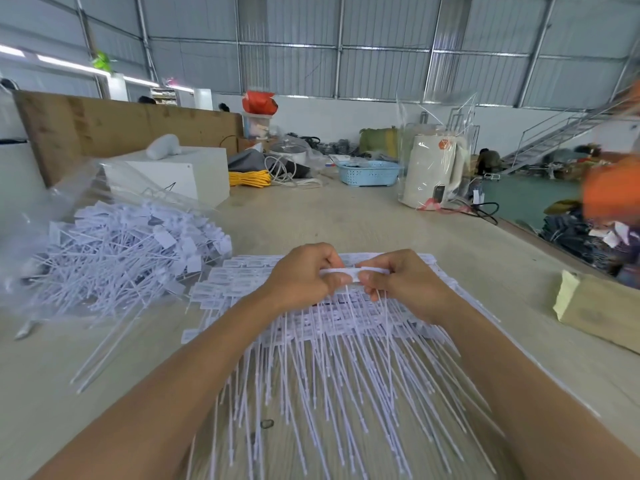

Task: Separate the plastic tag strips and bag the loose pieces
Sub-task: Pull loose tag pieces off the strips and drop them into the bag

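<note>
A white strip of joined plastic tags (pixel 353 271) is held just above the table, its thin tails hanging down toward me. My left hand (pixel 304 277) pinches its left part and my right hand (pixel 398 280) pinches its right part, fingertips close together. Under the hands lies a flat stack of joined tag strips (pixel 332 327), label heads away from me and long tails fanned toward me. To the left, a heap of loose separated tags (pixel 117 258) lies on and partly inside a clear plastic bag (pixel 52 209).
A white box (pixel 180 174) stands behind the bag. A paper-wrapped block (pixel 599 306) lies at the right table edge. Farther back are a bagged white kettle (pixel 433 171), a blue basket (pixel 369 173) and a yellow cord (pixel 249 178). A person in orange (pixel 609 188) stands at right.
</note>
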